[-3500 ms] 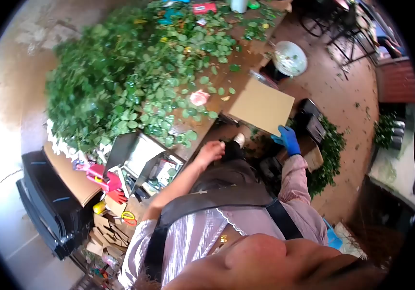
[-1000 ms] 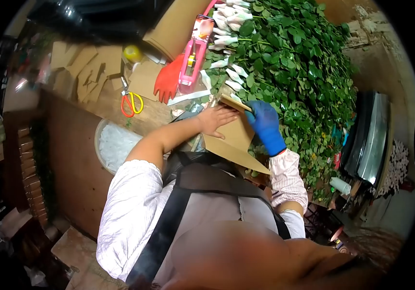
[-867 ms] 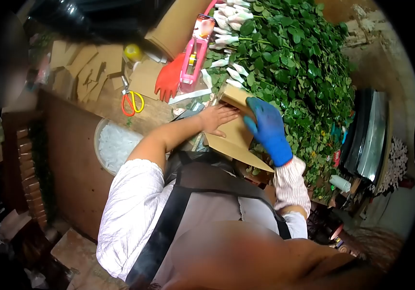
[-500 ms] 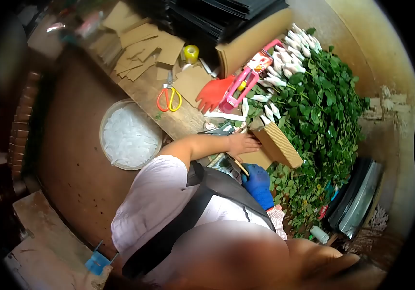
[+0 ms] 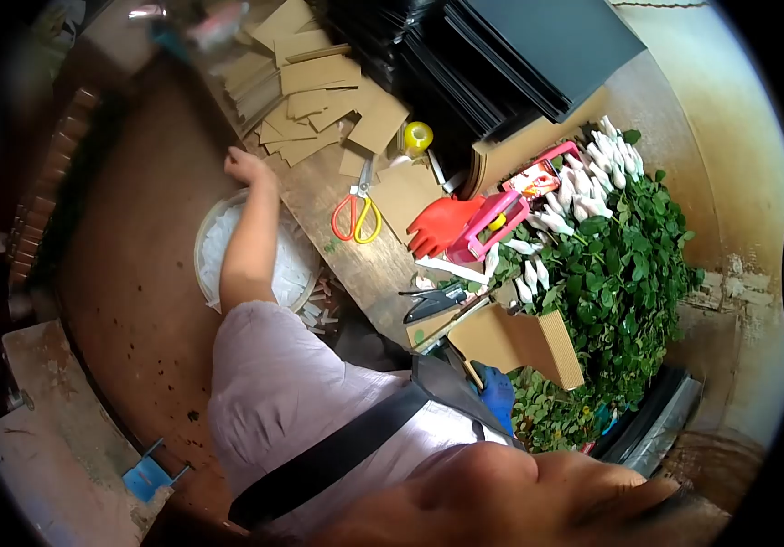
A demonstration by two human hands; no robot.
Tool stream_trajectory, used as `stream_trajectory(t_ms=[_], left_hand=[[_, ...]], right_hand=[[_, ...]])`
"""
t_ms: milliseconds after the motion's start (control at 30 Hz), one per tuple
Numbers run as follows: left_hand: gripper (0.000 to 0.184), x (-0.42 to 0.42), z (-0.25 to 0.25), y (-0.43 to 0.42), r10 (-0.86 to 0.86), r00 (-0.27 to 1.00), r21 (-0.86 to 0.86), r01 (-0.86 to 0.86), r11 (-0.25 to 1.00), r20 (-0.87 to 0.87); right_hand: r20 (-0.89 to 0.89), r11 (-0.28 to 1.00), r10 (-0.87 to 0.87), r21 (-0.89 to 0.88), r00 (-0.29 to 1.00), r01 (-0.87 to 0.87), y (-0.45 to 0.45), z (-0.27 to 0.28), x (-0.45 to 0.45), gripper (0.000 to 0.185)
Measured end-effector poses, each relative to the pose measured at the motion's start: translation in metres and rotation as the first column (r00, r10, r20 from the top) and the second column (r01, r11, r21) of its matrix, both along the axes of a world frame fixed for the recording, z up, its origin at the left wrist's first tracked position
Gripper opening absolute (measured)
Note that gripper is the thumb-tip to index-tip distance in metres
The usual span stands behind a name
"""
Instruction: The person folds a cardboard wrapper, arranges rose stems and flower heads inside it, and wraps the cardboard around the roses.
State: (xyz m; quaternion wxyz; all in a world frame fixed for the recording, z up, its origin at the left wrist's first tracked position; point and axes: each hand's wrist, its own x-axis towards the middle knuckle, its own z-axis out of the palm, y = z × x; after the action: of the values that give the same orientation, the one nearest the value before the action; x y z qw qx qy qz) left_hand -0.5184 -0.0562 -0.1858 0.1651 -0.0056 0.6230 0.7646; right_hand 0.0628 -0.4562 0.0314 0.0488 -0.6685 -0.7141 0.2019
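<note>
My left hand point(image 5: 250, 169), bare, is raised beyond the round tub point(image 5: 205, 264) of white plastic pieces, close to the table's left edge. Its fingers are curled, and whatever they may hold is hidden. My right hand point(image 5: 498, 394), in a blue glove, is low at the table's near edge and partly covered by my body. It grips the near edge of a folded piece of corrugated cardboard point(image 5: 488, 342). A dark stapler-like tool point(image 5: 437, 301) lies just left of the cardboard. To its right are leafy green stems point(image 5: 611, 246) with white-wrapped heads point(image 5: 583, 187).
Scissors point(image 5: 355, 214) with red and yellow handles lie on the wooden table point(image 5: 319, 210). Beyond are cardboard pieces point(image 5: 319, 82), yellow tape point(image 5: 418, 137) and black sheets point(image 5: 538, 55). A red glove point(image 5: 437, 223) rests against a pink holder point(image 5: 488, 228).
My left hand has left the folded cardboard and swung to the far left, over and past the tub. My right hand stays at the cardboard. The view has shifted.
</note>
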Motion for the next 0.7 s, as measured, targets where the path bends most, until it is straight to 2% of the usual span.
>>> stream_trajectory(t_ms=[33, 100, 133, 167, 200, 233, 267, 300, 367, 400, 433, 533, 567, 667, 700], left_hand=[[0.037, 0.001, 0.025, 0.003, -0.032, 0.999, -0.035, 0.031, 0.999, -0.029], [0.056, 0.012, 0.112, 0.009, -0.101, 0.991, -0.105, 0.092, 0.990, -0.085], [0.068, -0.021, 0.063, 0.038, -0.112, 0.969, -0.041, 0.106, 0.994, -0.221], [0.077, -0.021, 0.079, 0.035, -0.288, 0.816, -0.237, 0.190, 0.953, -0.502], [0.086, -0.015, 0.111, 0.027, -0.470, 0.559, -0.440, 0.199, 0.876, -0.683], [0.091, -0.010, 0.134, 0.024, -0.642, 0.329, -0.626, 0.170, 0.761, -0.692], [0.095, -0.004, 0.155, 0.021, -0.781, 0.088, -0.776, 0.088, 0.625, -0.619], [0.100, -0.002, 0.163, 0.025, -0.870, -0.143, -0.876, -0.041, 0.481, -0.472], [0.107, -0.016, 0.156, 0.044, -0.920, -0.272, -0.901, -0.254, 0.351, -0.282], [0.111, -0.021, 0.155, 0.053, -0.933, -0.317, -0.886, -0.363, 0.287, -0.172], [0.123, -0.025, 0.156, 0.065, -0.964, -0.213, -0.919, -0.326, 0.221, -0.157], [0.135, -0.043, 0.159, 0.102, -0.994, 0.030, -0.988, -0.121, 0.100, -0.105], [0.142, -0.053, 0.159, 0.115, -1.000, -0.011, -0.998, -0.058, 0.024, -0.023], [0.125, -0.059, 0.146, 0.132, -0.998, -0.005, -0.995, -0.084, -0.055, 0.056], [0.123, -0.050, 0.153, 0.130, -0.997, 0.027, -0.985, -0.158, -0.071, 0.068]], right_hand=[[0.007, 1.000, -0.002, -0.011, 1.000, 0.002, 0.000, -0.001, 0.001, 0.033], [0.009, 1.000, 0.010, -0.026, 1.000, -0.009, -0.001, -0.001, 0.002, 0.033], [-0.011, 0.999, -0.007, -0.033, 1.000, 0.007, -0.001, -0.001, 0.002, 0.034], [-0.020, 0.999, -0.013, -0.050, 1.000, 0.012, 0.001, 0.002, 0.001, 0.034], [-0.028, 0.998, -0.018, -0.065, 0.999, 0.017, 0.002, 0.004, 0.001, 0.034], [-0.033, 0.998, -0.012, -0.057, 0.999, 0.010, 0.001, 0.006, 0.001, 0.034], [-0.038, 0.999, -0.006, -0.047, 0.999, 0.004, 0.003, 0.007, 0.000, 0.034], [-0.020, 0.996, -0.059, -0.061, 0.998, 0.058, 0.010, 0.020, -0.010, 0.034], [-0.002, 0.996, -0.047, -0.077, 0.999, 0.047, 0.007, 0.012, -0.006, 0.035], [0.006, 0.995, -0.041, -0.086, 0.999, 0.041, 0.003, 0.008, -0.003, 0.036], [0.006, 0.995, -0.036, -0.095, 0.999, 0.037, -0.001, 0.004, 0.001, 0.036], [0.020, 0.990, -0.028, -0.136, 0.999, 0.030, -0.003, -0.002, 0.007, 0.036], [0.025, 0.988, -0.028, -0.150, 0.999, 0.031, -0.004, -0.002, 0.008, 0.036], [0.038, 0.981, -0.027, -0.190, 0.999, 0.034, -0.005, -0.004, 0.011, 0.036], [0.044, 0.978, -0.028, -0.204, 0.999, 0.037, -0.006, -0.004, 0.011, 0.036]])
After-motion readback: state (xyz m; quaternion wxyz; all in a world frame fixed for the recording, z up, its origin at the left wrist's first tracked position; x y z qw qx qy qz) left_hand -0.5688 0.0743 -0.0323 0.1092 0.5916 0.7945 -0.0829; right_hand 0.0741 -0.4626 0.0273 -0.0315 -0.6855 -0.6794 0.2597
